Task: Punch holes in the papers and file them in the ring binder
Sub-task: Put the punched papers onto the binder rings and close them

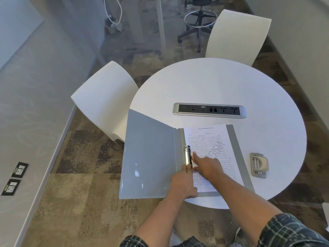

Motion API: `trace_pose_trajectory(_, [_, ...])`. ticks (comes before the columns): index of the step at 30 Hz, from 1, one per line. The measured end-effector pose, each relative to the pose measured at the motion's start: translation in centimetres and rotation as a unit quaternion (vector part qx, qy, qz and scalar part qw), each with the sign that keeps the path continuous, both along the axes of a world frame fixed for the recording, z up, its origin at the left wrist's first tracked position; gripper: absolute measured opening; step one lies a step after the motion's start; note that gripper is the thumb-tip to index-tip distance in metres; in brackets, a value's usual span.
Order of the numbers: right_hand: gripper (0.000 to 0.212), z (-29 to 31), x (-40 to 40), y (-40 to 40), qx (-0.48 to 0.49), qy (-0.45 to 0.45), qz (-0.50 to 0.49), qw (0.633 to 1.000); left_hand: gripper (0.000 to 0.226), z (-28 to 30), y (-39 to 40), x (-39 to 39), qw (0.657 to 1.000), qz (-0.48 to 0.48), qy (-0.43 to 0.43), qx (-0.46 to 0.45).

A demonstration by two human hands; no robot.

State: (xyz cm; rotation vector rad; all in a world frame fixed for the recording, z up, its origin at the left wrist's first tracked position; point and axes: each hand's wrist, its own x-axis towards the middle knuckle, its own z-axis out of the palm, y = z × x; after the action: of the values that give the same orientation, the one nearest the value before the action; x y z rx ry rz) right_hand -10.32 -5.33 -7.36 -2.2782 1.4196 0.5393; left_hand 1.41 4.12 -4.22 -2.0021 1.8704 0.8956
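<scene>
Your plaid sleeves (292, 230) sit at the bottom edge, both arms reaching up the frame. Your left hand (184, 184) lies on the binder (147, 154), fingers pinching the low end of its ring clip (188, 155). Your right hand (207, 165) rests flat on the paper (215, 150), fingers straight, pointing at the clip. Paper and clip run up and down the frame. Your hands hide the paper's lower left. Right of it lies the punch (259, 164).
</scene>
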Motion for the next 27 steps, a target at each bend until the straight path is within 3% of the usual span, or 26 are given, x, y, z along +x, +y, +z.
trace_pose_trajectory(8, [0.062,2.3,-0.7,-0.7,-0.093,-0.081,0.04,0.991,0.098,0.2,1.2,0.5,0.999,0.03,0.024,-0.033])
trace_pose_trajectory(10, [0.07,3.2,-0.6,-2.2,-0.105,-0.096,0.042,0.989,0.095,0.6,0.7,0.6,0.998,0.03,0.026,-0.042])
trace_pose_trajectory(15, [0.113,3.4,-0.5,-3.0,-0.035,-0.085,0.031,0.995,0.091,0.6,1.2,0.2,0.997,0.049,0.042,-0.044])
trace_pose_trajectory(22, [0.112,2.7,-0.5,-2.9,0.006,-0.053,0.042,0.998,0.091,0.1,1.7,0.2,0.998,0.043,0.046,-0.03])
trace_pose_trajectory(27, [0.11,2.6,0.2,-3.0,0.011,-0.043,0.04,0.998,0.086,0.4,1.4,0.9,0.993,0.099,0.061,-0.036])
